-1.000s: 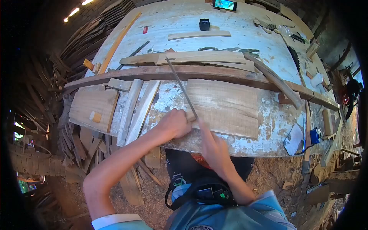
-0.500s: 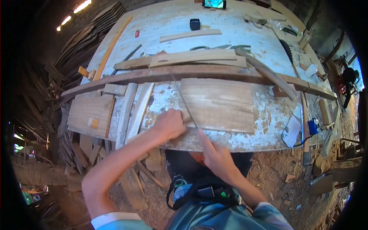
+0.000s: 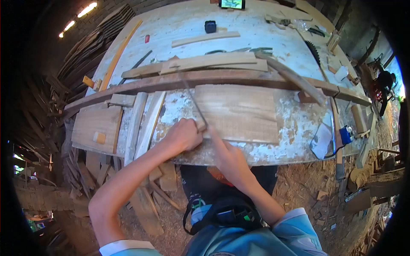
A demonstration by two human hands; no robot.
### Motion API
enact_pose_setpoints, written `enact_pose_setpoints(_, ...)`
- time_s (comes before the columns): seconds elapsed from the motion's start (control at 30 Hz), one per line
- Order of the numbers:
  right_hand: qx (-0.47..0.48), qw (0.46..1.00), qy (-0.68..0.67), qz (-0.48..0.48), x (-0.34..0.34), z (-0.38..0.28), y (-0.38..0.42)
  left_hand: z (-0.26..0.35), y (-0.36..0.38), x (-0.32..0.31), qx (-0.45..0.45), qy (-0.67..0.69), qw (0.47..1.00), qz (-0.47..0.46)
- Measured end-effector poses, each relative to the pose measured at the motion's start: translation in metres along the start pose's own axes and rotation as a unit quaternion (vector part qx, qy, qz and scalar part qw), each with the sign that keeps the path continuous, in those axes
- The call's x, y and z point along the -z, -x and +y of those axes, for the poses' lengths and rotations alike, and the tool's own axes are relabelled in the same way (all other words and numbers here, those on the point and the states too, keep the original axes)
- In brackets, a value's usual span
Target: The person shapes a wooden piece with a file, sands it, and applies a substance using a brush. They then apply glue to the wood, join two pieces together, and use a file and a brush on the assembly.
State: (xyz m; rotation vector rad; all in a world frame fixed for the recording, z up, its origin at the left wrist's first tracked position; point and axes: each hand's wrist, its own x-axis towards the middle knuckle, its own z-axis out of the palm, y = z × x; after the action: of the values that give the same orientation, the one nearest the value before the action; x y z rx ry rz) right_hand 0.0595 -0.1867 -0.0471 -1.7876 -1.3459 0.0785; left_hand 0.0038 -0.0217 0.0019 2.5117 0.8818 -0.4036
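My left hand (image 3: 183,135) is closed on a small wooden piece (image 3: 200,124), pressing it against the near left corner of a wide wooden board (image 3: 241,113) on the white workbench (image 3: 294,128). My right hand (image 3: 228,158) grips the handle end of a long thin metal file (image 3: 197,106). The file's blade runs up and away across the small piece and looks motion-blurred. Both forearms reach in from below.
A long curved beam (image 3: 141,84) crosses the bench behind the board, with wood strips (image 3: 205,63) stacked on it. Slats (image 3: 147,121) and a plank (image 3: 96,128) lie to the left. A phone (image 3: 232,3), a black box (image 3: 210,26), a saw blade (image 3: 315,50) and a blue tool (image 3: 345,135) are there too.
My right hand drew the file back toward me, then pushed it forward again across the small piece. My left hand stayed clamped in place. The view drifted slightly.
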Motion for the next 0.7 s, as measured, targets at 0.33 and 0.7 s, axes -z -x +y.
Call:
enact_pose_setpoints(0.33,-0.116,0.992,0.014,-0.056,0.069,-0.025,0.112,-0.009,-0.011,0.002,0.016,0.041,0.999,-0.026)
enact_pose_setpoints(0.7,-0.019,1.000,-0.017,-0.004,-0.001,0.000,-0.002,-0.022,-0.022,0.000,-0.004,0.053,0.997,-0.053)
